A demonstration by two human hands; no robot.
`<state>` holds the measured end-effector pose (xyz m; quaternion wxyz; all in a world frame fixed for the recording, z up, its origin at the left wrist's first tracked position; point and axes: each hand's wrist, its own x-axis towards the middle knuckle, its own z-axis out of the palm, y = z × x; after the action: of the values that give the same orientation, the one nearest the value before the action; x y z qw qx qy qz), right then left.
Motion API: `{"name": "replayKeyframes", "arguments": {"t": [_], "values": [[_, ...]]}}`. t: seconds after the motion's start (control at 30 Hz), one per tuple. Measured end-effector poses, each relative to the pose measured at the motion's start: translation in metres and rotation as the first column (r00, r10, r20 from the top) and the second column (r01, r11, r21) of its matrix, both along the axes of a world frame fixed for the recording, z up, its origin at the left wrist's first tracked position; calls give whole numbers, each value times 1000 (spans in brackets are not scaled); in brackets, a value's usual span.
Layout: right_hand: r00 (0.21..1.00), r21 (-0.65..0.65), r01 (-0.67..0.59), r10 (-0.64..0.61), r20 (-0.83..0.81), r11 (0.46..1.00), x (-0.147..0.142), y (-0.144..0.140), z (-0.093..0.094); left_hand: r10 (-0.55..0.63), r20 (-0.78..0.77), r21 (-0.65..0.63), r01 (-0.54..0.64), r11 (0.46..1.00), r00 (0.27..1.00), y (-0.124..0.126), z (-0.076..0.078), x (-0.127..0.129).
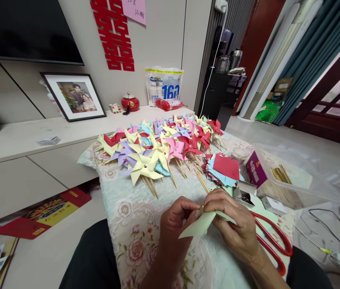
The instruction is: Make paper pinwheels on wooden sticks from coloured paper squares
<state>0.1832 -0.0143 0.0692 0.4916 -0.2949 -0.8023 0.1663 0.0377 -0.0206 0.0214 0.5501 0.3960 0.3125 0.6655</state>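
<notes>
My left hand (177, 220) is closed in a pinch, with the tip of a thin wooden stick (201, 208) showing at its fingertips. Close against it, my right hand (233, 220) grips a pale yellow-green paper (198, 227), partly folded, with one flap hanging in front of my left fingers. Most of the stick is hidden by hands and paper. Beyond my hands lie many finished paper pinwheels (146, 165) on sticks, in yellow, purple, pink, red and blue. A stack of coloured paper squares (226, 166) and a few loose sticks (201, 181) lie nearer.
Red-handled scissors (287, 245) lie right of my right hand. A small open box of pins (244, 197), a small white box (274, 205) and a clear plastic bin (305, 180) with wooden sticks (281, 174) sit at the right. A floral cloth (136, 249) covers the table.
</notes>
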Motion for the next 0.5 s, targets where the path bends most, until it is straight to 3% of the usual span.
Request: {"name": "replayKeyframes", "arguments": {"t": [0.23,0.5], "values": [[1000,-17,-4,4,-2,1000,0,1,-1,-16,-31,-19,15,1000,999,-1,0,1],[1000,-36,-12,11,-19,999,-1,0,-1,69,-64,44,-66,997,996,-4,-1,2]]}}
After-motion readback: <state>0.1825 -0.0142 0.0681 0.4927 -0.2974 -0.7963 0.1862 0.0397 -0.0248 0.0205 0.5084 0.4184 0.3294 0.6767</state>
